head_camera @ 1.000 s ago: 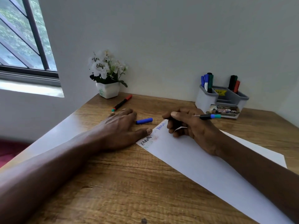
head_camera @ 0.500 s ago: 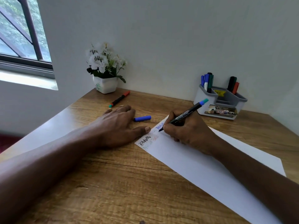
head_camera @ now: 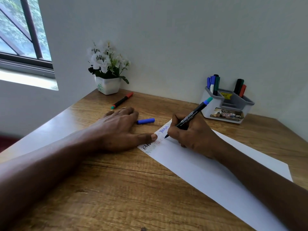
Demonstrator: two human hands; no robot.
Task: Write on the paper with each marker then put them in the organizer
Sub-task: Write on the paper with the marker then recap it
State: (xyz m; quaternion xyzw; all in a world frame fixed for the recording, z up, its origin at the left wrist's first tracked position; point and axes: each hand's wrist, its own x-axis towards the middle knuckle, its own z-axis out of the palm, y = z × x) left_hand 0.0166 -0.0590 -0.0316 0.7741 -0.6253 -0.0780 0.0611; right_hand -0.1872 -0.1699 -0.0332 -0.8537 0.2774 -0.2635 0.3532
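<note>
Your right hand [head_camera: 191, 135] grips the marker [head_camera: 191, 116]; keep your flat, open left hand [head_camera: 120, 129] pinning the paper [head_camera: 208, 164] while writing.

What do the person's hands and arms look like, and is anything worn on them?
Both are bare. The left hand and right hand have no gloves and no visible rings, and the wrists show no watch or bracelet. No sleeves show on either forearm as far as the view reaches. The fingernails are short and unpainted.
</note>
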